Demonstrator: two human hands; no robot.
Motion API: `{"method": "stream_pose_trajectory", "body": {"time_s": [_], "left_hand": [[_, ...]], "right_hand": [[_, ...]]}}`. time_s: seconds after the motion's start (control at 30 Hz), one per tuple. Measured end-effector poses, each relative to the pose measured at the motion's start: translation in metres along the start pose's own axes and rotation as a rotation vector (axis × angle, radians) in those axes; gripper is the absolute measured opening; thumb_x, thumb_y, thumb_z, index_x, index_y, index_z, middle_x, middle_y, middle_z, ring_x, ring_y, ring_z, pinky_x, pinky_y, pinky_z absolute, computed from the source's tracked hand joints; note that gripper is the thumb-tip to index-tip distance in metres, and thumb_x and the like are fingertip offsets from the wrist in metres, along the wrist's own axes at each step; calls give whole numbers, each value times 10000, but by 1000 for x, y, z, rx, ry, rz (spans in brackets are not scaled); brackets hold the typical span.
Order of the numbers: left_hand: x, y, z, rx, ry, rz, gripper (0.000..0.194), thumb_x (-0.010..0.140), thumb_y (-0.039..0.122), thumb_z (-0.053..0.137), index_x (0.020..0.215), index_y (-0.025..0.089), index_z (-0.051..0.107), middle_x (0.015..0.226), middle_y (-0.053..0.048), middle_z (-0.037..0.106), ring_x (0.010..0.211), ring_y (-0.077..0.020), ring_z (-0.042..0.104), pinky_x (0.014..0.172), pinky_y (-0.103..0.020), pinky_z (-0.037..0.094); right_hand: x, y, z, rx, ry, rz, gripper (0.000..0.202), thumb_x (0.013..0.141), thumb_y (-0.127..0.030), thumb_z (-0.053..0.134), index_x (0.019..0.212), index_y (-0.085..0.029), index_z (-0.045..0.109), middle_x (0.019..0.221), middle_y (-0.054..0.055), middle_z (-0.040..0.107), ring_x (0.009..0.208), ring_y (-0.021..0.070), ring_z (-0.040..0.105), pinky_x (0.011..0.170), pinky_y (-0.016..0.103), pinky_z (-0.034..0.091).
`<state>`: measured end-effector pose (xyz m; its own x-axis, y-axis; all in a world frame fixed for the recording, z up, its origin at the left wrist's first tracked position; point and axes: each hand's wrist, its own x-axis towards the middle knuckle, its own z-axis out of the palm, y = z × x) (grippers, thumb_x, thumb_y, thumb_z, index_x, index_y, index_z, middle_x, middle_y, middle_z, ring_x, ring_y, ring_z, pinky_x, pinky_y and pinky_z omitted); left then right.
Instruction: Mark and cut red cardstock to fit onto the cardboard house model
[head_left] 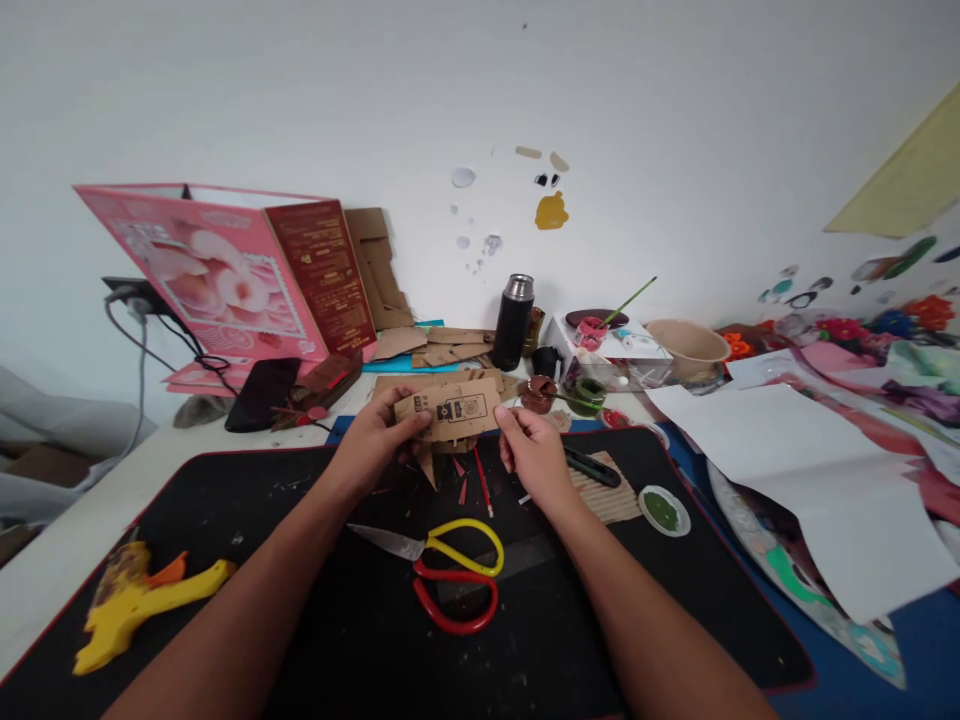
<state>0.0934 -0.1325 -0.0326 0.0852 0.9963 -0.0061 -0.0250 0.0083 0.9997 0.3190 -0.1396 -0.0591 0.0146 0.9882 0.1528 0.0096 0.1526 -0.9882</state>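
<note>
Between my two hands, above the black mat (300, 580), is a flat piece of printed brown cardboard (463, 411). My left hand (390, 430) is closed on its left end, the thumb lying across the front. At the right edge, my right hand (534, 455) pinches the cardboard between thumb and fingers. Below them lie scissors (427, 553) with one yellow and one red handle, blades pointing left. A red pencil (482, 482) and small scraps lie just under the cardboard. Beside my right hand, a dark utility knife (592, 466) rests on corrugated cardboard (619, 495).
A yellow glue gun (142, 600) lies at the left. Behind stand a pink box (225, 280), a phone (262, 395), a black thermos (514, 325) and paint jars (538, 394). A lid of green paint (664, 511) and white paper (810, 490) are on the right.
</note>
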Motion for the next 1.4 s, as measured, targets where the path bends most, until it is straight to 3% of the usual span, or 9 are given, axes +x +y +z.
{"method": "stream_pose_trajectory", "body": {"time_s": [0.17, 0.4, 0.5, 0.73, 1.0, 1.17, 1.27, 1.33, 1.4], "left_hand": [[-2, 4, 4, 28, 114, 86, 541, 706, 542, 875, 984, 221, 540, 645, 72, 596, 480, -108, 510, 439, -212, 384], [-11, 2, 16, 124, 145, 137, 546, 750, 539, 820, 1077, 255, 486, 653, 80, 610, 465, -156, 563, 456, -269, 461], [-15, 0, 22, 184, 138, 138, 505, 761, 508, 812, 1072, 263, 498, 724, 52, 646, 535, -178, 612, 500, -283, 480], [-21, -1, 27, 285, 129, 212, 401, 801, 455, 783, 1060, 260, 548, 1079, -59, 717, 1043, -290, 712, 692, -299, 549], [-22, -6, 32, 282, 133, 284, 360, 797, 440, 780, 1028, 243, 588, 1070, -44, 716, 937, -242, 716, 672, -285, 541], [-8, -4, 14, 105, 237, 265, 365, 724, 364, 864, 985, 225, 649, 735, 43, 665, 530, -139, 589, 474, -244, 463], [9, 4, -9, -302, 468, 297, 339, 685, 272, 876, 918, 202, 640, 761, 26, 700, 490, -89, 547, 415, -187, 401], [19, 9, -24, -536, 491, 265, 313, 629, 158, 863, 837, 175, 630, 793, 2, 718, 514, -58, 540, 411, -144, 372], [26, 11, -35, -599, 488, 232, 279, 630, 117, 835, 795, 165, 616, 769, 2, 702, 496, -39, 506, 389, -125, 322]], "right_hand": [[-1, 4, 4, 60, -35, 6, 473, 893, -677, 727, 924, -208, 681, 540, -72, 562, 391, 109, 456, 386, 223, 339], [-4, 15, 14, 78, -20, -18, 500, 889, -499, 784, 1266, -224, 606, 692, -103, 549, 465, 114, 468, 432, 240, 387], [-5, 19, 14, 30, 15, -30, 505, 892, -470, 794, 1292, -229, 603, 722, -90, 568, 515, 125, 500, 465, 235, 397], [-5, 20, 11, -129, 51, -77, 521, 889, -468, 812, 1313, -232, 622, 777, -56, 619, 651, 160, 586, 588, 248, 456], [-5, 19, 10, -245, -10, -65, 468, 951, -472, 727, 1324, -217, 605, 770, -49, 600, 679, 177, 595, 620, 268, 440], [-5, 14, 9, -168, -1, -82, 439, 955, -492, 709, 1276, -207, 618, 730, -59, 565, 593, 152, 542, 556, 258, 415], [-9, 5, 9, -50, 33, -115, 373, 985, -531, 664, 1178, -213, 666, 656, -71, 522, 509, 131, 474, 490, 248, 375], [-12, -1, 8, -3, 52, -113, 356, 1002, -562, 642, 1069, -215, 683, 603, -74, 508, 474, 123, 449, 460, 245, 349], [-14, -4, 7, -13, 57, -119, 378, 1001, -589, 649, 973, -214, 680, 564, -75, 495, 457, 117, 434, 448, 245, 331]]}}
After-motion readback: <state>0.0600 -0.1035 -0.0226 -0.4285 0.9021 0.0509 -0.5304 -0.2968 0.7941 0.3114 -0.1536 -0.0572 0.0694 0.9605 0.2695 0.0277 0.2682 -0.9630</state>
